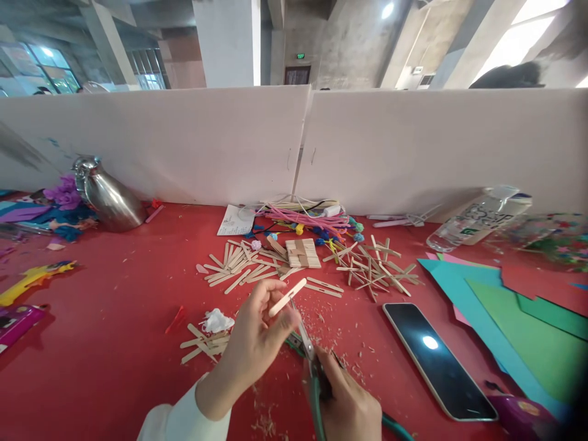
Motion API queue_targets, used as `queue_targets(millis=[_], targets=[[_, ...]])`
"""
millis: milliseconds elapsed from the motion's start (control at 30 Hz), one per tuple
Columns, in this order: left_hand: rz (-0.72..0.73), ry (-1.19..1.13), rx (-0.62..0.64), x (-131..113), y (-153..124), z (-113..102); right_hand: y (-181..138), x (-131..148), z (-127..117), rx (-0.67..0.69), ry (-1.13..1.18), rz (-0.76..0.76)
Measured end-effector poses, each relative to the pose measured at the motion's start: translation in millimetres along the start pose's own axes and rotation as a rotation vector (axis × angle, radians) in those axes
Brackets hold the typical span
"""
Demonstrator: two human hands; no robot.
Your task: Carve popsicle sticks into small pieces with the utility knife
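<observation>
My left hand [255,337] pinches a pale wooden craft stick [288,296] and holds it slanted above the red table. My right hand [346,401] is closed round the green handles of a pair of scissors [309,352], whose metal blades point up at the lower end of the stick. Wood shavings [342,349] lie scattered on the table around both hands. A small pile of cut sticks and a white wad [217,321] sit just left of my left hand.
Loose sticks [239,266], a glued stick panel [302,253] and crossed-stick shapes [376,269] lie beyond my hands. A phone [436,358] lies to the right beside coloured paper sheets [500,318]. Metal jug [108,196] far left, plastic bottle [482,217] far right, white partition [294,141] behind.
</observation>
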State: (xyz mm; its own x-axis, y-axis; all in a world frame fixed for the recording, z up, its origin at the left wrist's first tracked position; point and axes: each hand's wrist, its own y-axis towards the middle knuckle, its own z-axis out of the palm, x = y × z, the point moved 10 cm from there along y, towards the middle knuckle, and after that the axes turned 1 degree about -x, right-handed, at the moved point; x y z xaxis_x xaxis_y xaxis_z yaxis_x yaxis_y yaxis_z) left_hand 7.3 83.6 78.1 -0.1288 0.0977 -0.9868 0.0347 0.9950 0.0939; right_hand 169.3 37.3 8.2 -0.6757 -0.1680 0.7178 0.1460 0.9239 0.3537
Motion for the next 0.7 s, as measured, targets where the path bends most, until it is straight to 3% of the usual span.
queue_targets(millis=[167, 400, 500, 700], targets=[[0.038, 0.165, -0.053, 0, 8, -8, -5, -4, 17, 0.098, 0.139, 0.094], [-0.082, -0.065, -0.073, 32, 14, -18, -27, 2, 61, 0.345, 0.49, 0.246], [-0.102, -0.099, -0.057, 36, 14, -18, -30, 4, 66, 0.41, 0.595, 0.308], [-0.032, 0.068, -0.077, 20, 9, -22, -31, 16, 65, 0.55, 0.757, 0.44]])
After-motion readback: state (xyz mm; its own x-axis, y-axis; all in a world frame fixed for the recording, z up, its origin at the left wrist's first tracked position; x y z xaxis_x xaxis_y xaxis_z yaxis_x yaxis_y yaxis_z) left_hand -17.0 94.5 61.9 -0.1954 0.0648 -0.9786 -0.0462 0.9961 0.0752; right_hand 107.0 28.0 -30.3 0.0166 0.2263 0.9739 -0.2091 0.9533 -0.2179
